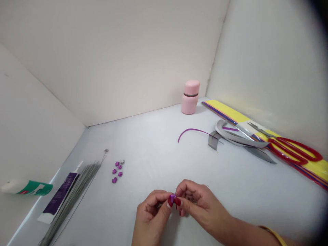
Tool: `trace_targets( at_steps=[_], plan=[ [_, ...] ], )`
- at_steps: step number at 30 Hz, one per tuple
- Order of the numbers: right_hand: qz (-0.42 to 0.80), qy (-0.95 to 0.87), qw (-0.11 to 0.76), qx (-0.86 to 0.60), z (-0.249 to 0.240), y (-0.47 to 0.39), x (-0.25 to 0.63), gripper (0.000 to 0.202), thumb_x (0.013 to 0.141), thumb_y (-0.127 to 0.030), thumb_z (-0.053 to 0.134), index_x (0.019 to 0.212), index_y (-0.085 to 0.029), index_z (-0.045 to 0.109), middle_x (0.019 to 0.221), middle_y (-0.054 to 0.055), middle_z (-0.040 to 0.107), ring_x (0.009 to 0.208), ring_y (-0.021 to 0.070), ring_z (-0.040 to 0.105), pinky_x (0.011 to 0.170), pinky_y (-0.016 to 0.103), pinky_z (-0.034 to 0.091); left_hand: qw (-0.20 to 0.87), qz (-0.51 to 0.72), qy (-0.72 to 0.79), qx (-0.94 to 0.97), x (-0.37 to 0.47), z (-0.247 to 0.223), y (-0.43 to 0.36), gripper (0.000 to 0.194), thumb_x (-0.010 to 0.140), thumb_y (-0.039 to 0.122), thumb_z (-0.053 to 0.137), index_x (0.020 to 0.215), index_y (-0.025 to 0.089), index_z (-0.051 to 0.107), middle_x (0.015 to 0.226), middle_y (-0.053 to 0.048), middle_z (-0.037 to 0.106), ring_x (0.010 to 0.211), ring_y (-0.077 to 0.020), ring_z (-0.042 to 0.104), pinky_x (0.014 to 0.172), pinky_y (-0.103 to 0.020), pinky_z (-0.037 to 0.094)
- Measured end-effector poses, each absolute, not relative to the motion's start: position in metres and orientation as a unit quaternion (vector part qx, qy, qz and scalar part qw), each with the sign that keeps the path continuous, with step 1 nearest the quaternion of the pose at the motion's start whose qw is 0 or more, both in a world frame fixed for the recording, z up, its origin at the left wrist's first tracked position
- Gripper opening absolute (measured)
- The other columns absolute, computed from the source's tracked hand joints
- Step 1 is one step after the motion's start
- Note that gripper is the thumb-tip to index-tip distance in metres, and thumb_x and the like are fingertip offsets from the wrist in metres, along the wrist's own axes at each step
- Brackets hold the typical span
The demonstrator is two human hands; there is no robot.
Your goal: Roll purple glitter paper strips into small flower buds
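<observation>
Purple piece (173, 197), near middle, pinched between the left hand (154, 213) and the right hand (201, 205).
Purple stars (114, 171) lie left, before a bundle of wires (74, 195) and a tube (60, 194); at right, red-handled scissors (273, 138) rest on a yellow pack (225, 111) by gray strips (232, 137), and a pink bottle (190, 103) stands far off. Fingers cover much of the piece; the near edge cuts the left wrist. Both thumbs press inward.
</observation>
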State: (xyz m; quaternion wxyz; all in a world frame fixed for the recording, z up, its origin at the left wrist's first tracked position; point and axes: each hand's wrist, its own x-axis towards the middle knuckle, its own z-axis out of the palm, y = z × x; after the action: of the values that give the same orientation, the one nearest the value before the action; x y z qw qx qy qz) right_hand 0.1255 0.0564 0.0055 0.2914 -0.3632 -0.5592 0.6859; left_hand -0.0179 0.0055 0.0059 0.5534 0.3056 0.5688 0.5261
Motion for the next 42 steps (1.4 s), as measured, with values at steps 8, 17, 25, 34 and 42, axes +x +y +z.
trace_targets(
  at_steps=[8, 17, 25, 34, 42],
  plan=[
    [0.578, -0.681, 0.315, -0.323, 0.007, 0.056, 0.13, 0.011, 0.084, -0.021, 0.053, 0.088, -0.018, 0.063, 0.074, 0.002, 0.066, 0.066, 0.0126, 0.059, 0.063, 0.022, 0.046, 0.59, 0.571, 0.535, 0.201, -0.012, 0.004, 0.007, 0.022, 0.053, 0.032, 0.082, 0.067, 0.017, 0.073, 0.051, 0.002, 0.063, 0.05, -0.0063, 0.053, 0.053, -0.015, 0.043],
    [0.685, -0.568, 0.308, -0.338, 0.008, 0.054, 0.127, 0.017, 0.081, -0.031, 0.058, 0.075, -0.015, 0.058, 0.064, 0.001, 0.061, 0.062, 0.012, 0.056, 0.059, 0.023, 0.044, 0.586, 0.576, 0.544, 0.171, -0.01, 0.006, 0.007, 0.023, 0.05, 0.032, 0.083, 0.067, 0.019, 0.075, 0.054, -0.001, 0.069, 0.052, -0.0085, 0.058, 0.057, -0.017, 0.046],
    [0.714, -0.515, 0.291, -0.376, 0.014, 0.055, 0.124, 0.02, 0.076, -0.032, 0.063, 0.069, -0.015, 0.055, 0.059, 0.0, 0.058, 0.058, 0.0108, 0.053, 0.056, 0.023, 0.04, 0.566, 0.574, 0.564, 0.179, -0.009, 0.005, 0.005, 0.026, 0.051, 0.034, 0.082, 0.069, 0.017, 0.075, 0.055, -0.001, 0.069, 0.053, -0.0094, 0.058, 0.057, -0.018, 0.046],
    [0.68, -0.55, 0.264, -0.406, 0.017, 0.057, 0.125, 0.016, 0.074, -0.028, 0.059, 0.066, -0.016, 0.054, 0.058, 0.0, 0.054, 0.056, 0.0115, 0.048, 0.054, 0.024, 0.038, 0.522, 0.558, 0.589, 0.265, -0.009, 0.013, 0.003, 0.018, 0.059, 0.034, 0.077, 0.07, 0.02, 0.075, 0.064, -0.001, 0.066, 0.061, -0.0118, 0.057, 0.061, -0.018, 0.046],
    [0.646, -0.588, 0.269, -0.406, 0.016, 0.059, 0.127, 0.014, 0.074, -0.025, 0.06, 0.065, -0.015, 0.054, 0.058, -0.001, 0.052, 0.055, 0.0107, 0.045, 0.053, 0.023, 0.036, 0.509, 0.557, 0.566, 0.333, -0.011, 0.012, 0.002, 0.011, 0.067, 0.028, 0.072, 0.075, 0.022, 0.075, 0.071, -0.002, 0.066, 0.068, -0.0147, 0.06, 0.064, -0.019, 0.047]
  ],
)
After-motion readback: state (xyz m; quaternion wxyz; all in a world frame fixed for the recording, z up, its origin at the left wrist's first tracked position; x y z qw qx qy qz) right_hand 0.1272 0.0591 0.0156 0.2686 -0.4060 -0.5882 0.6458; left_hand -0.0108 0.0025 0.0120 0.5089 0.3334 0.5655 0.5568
